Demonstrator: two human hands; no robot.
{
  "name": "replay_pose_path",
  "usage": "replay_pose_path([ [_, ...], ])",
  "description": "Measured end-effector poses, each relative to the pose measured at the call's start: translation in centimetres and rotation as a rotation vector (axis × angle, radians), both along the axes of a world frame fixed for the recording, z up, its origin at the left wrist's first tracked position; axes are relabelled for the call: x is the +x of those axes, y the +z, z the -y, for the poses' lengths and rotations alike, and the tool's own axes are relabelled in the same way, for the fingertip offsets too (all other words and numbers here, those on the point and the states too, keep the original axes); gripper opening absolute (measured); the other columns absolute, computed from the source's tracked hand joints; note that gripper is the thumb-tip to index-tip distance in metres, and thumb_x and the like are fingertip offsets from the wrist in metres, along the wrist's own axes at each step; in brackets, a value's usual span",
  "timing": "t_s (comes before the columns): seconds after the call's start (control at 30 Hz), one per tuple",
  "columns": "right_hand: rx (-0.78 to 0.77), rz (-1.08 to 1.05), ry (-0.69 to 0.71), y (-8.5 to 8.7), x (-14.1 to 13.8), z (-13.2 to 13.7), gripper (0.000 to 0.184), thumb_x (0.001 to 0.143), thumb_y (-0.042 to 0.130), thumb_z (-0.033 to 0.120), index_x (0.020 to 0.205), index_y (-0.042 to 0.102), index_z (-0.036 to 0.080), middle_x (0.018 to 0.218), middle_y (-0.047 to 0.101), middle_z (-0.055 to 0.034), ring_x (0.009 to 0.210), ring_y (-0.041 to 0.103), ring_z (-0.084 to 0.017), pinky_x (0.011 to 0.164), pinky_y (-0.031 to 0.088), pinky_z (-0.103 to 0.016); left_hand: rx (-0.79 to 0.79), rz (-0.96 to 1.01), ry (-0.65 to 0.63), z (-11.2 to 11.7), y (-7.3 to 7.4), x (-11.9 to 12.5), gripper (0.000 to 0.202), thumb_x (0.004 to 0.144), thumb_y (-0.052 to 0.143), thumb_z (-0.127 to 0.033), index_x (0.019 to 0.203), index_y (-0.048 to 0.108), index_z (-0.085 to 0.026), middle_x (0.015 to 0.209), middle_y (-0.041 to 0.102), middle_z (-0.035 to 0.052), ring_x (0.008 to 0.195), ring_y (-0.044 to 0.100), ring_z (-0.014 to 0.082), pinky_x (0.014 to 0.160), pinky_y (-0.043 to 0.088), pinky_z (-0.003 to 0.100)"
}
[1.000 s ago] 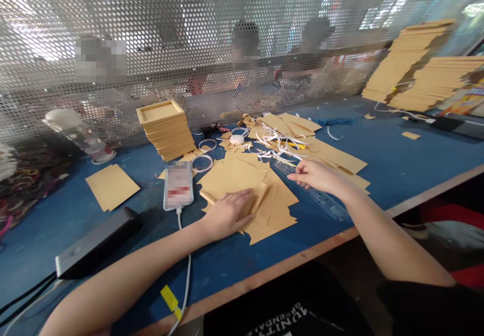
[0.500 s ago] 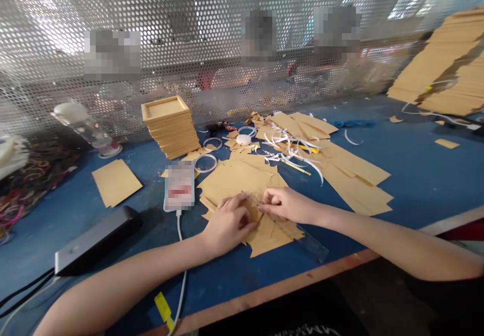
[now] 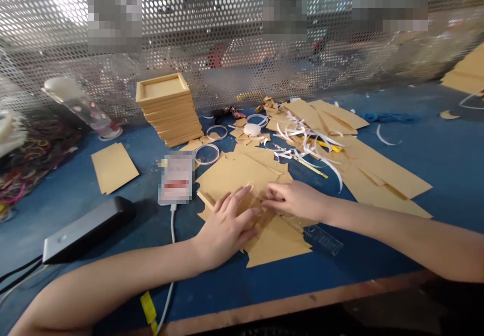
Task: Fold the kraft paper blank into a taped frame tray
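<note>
My left hand [image 3: 227, 222] lies flat with fingers spread on a pile of tan cardboard sheets [image 3: 242, 175] in the middle of the blue table [image 3: 434, 154]. My right hand [image 3: 297, 199] rests beside it, fingers curled, pinching one end of a clear plastic ruler [image 3: 321, 235] that lies across the sheets toward the table's front edge. The fingertips of both hands nearly touch over the top sheet.
A phone [image 3: 177, 184] on a white cable lies left of the pile, a dark flat device [image 3: 86, 227] further left. A stack of shallow cardboard trays [image 3: 168, 108], tape rings [image 3: 207, 152], white paper strips [image 3: 302, 142], more sheets [image 3: 381, 172] and a perforated metal screen [image 3: 227, 39] stand behind.
My right hand came from the ruler at the right to the pile, dragging the ruler along. My left hand's fingers have spread on the top sheet. The camera tilted down and right.
</note>
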State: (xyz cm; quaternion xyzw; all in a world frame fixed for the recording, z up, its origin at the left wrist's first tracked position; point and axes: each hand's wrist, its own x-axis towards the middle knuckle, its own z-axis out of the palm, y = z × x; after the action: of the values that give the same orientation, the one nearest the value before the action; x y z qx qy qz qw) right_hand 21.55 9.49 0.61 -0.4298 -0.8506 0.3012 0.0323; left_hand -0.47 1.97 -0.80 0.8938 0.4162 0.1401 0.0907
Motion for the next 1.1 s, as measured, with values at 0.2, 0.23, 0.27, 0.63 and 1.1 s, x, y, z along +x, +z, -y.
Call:
replay_pose_path([
  [0.2, -0.048, 0.0, -0.096, -0.1, 1.4, -1.7, 0.029, 0.085, 0.057, 0.043, 0.07, 0.041, 0.024, 0.046, 0.04, 0.0075, 0.046, 0.038, -0.012, 0.053, 0.023, -0.028, -0.045, -0.012, 0.021, -0.2, 0.0, -0.1, 0.036, 0.091, 0.058, -0.036, 0.122, 0.051, -0.021, 0.144, 0.04, 0.0141, 0.133, 0.04, 0.0307, 0.106, 0.04, 0.051],
  [0.23, -0.046, 0.0, -0.119, -0.3, 1.6, -1.9, 0.029, 0.085, 0.057, 0.042, 0.069, 0.04, 0.024, 0.045, 0.039, 0.0077, 0.046, 0.038, -0.012, 0.052, 0.023, -0.028, -0.051, -0.015, 0.026, -0.3, 0.0, -0.1, 0.038, 0.09, 0.058, -0.038, 0.123, 0.051, -0.02, 0.143, 0.042, 0.0139, 0.132, 0.041, 0.0306, 0.106, 0.041, 0.05],
  [0.27, -0.039, -0.001, -0.146, -0.4, 1.9, -2.1, 0.029, 0.084, 0.057, 0.042, 0.069, 0.04, 0.024, 0.044, 0.038, 0.0078, 0.045, 0.037, -0.012, 0.051, 0.022, -0.028, -0.055, -0.021, 0.03, -0.4, -0.1, -0.2, 0.04, 0.09, 0.058, -0.04, 0.123, 0.049, -0.019, 0.141, 0.043, 0.0138, 0.13, 0.043, 0.0306, 0.106, 0.042, 0.049],
  [0.63, -0.209, -0.363, -0.386, 2.4, 2.7, 0.2, 0.033, 0.085, 0.051, 0.057, 0.083, 0.047, 0.024, 0.044, 0.043, 0.008, 0.039, 0.042, -0.011, 0.043, 0.03, -0.025, -0.038, -0.011, 0.039, 0.0, -0.3, -0.1, 0.08, 0.086, 0.055, -0.053, 0.146, 0.021, -0.012, 0.142, 0.043, 0.0204, 0.133, 0.041, 0.0324, 0.108, 0.038, 0.049],
  [1.1, -0.067, 0.002, 0.029, -0.5, -0.5, 4.5, 0.024, 0.091, 0.052, 0.041, 0.079, 0.057, 0.021, 0.052, 0.053, 0.0044, 0.048, 0.047, -0.011, 0.049, 0.024, -0.025, -0.091, -0.07, 0.032, 0.1, -0.9, 0.2, 0.124, 0.074, 0.058, -0.07, 0.148, -0.016, -0.004, 0.15, 0.027, 0.0302, 0.14, 0.028, 0.0384, 0.109, 0.034, 0.049],
])
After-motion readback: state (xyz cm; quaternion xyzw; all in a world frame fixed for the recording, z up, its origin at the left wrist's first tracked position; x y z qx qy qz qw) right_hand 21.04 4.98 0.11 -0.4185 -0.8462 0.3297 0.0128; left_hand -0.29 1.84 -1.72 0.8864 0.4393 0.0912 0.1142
